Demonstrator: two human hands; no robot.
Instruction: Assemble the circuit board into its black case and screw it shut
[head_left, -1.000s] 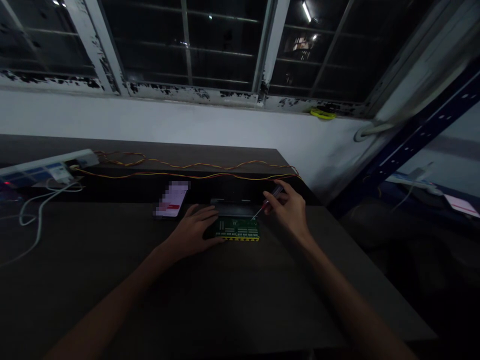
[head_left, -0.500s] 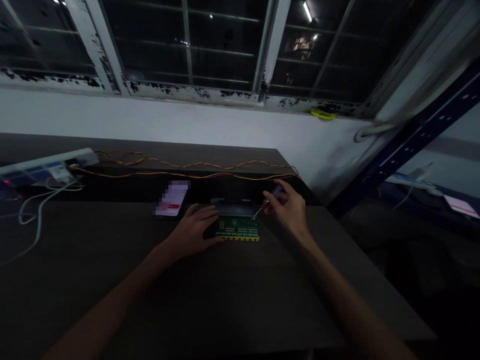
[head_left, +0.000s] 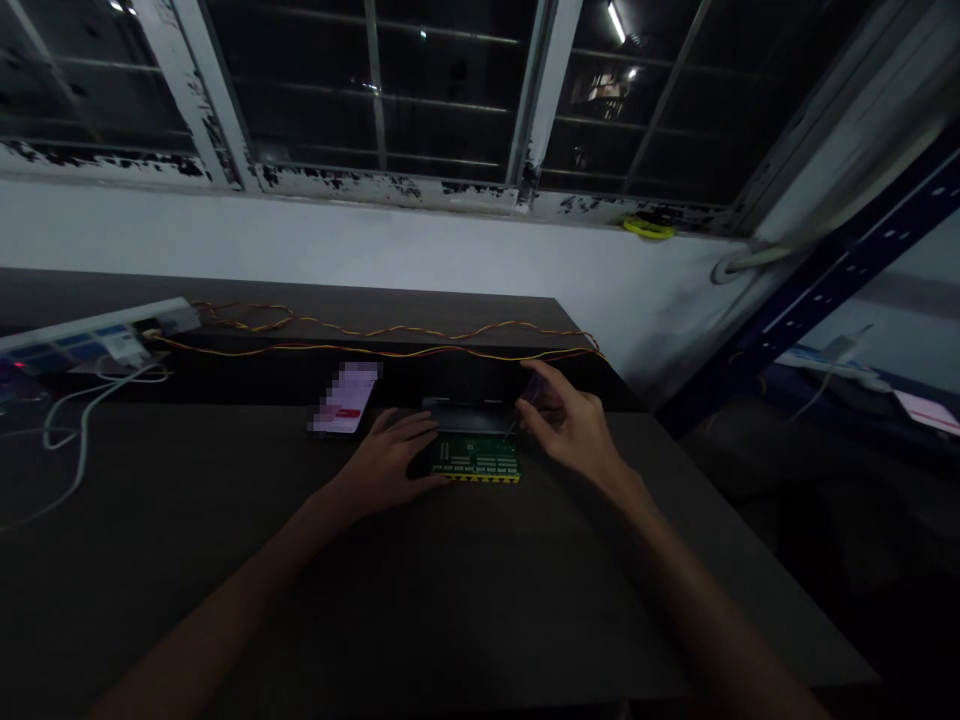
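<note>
A green circuit board (head_left: pixel 480 455) with a yellow strip of connectors along its near edge lies on the dark table. My left hand (head_left: pixel 386 458) spans its left end, thumb at the near corner and fingers at the far one, holding it. In my right hand (head_left: pixel 574 420) is a screwdriver (head_left: pixel 534 388), gripped by its handle between thumb and fingers. Its thin shaft slants down to the board's far right corner; the exact contact of the tip is too dark to make out. Directly behind the board is a dark, flat panel (head_left: pixel 469 415).
Left of the board lies a phone (head_left: pixel 349 400) with a lit screen. A power strip (head_left: pixel 112 332) with a white cable (head_left: pixel 79 440) sits at far left. Twisted red and yellow wires (head_left: pixel 360 350) run along the back. A blue metal post (head_left: pixel 810 290) rises beyond the table's right edge.
My right hand has shifted slightly left, and the screwdriver stands more upright, its handle more hidden by the fingers. My left hand and the board look nearly unmoved.
</note>
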